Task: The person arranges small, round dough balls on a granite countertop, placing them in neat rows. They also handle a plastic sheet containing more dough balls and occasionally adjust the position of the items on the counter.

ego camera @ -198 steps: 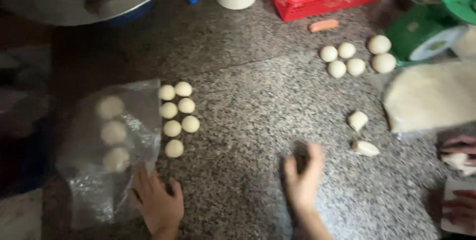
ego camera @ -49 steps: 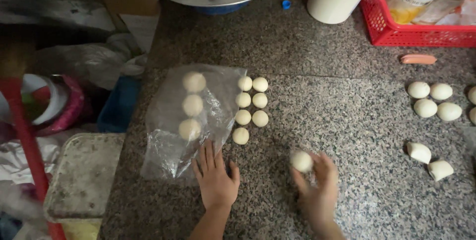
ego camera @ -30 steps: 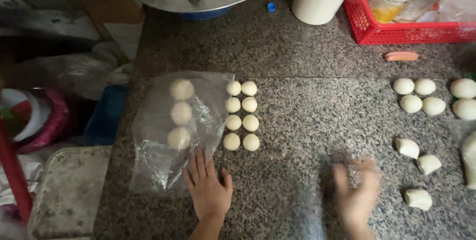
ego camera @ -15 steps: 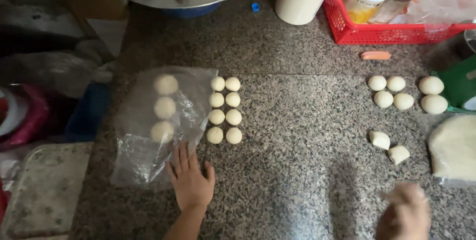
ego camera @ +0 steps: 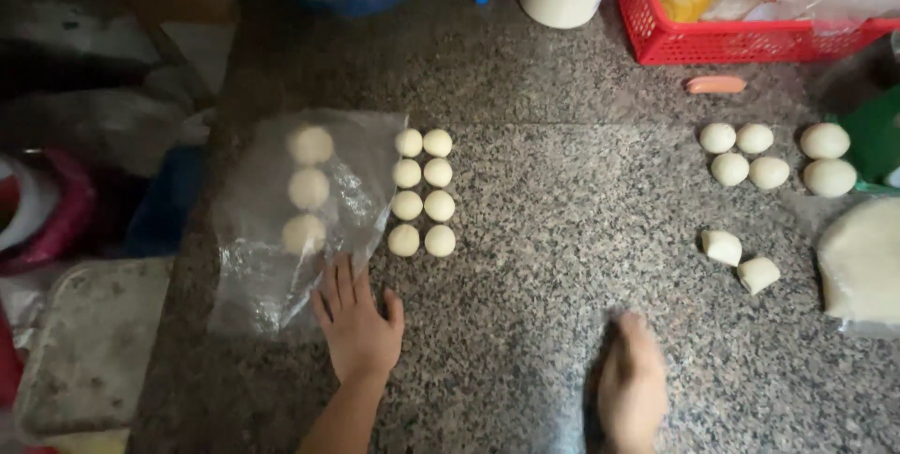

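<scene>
Head: left hand (ego camera: 359,327) beside plastic sheet (ego camera: 281,229), dough balls (ego camera: 422,193).

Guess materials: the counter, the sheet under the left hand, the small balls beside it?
Counter: likely polished granite, speckled grey-brown with a faint sheen.
Sheet: thin clear plastic film, crinkled and glinting, three balls showing through it.
Small balls: probably raw dough, pale, matte, smooth.
Left hand rests at the sheet's edge.

Eight small dough balls (ego camera: 423,192) lie in two columns of four, and three more dough balls under plastic (ego camera: 308,188). To the right are four small balls (ego camera: 742,153), two larger balls (ego camera: 827,158) and two cut dough pieces (ego camera: 740,261). One sausage (ego camera: 715,84) and one red basket (ego camera: 741,39) lie at the back.
</scene>
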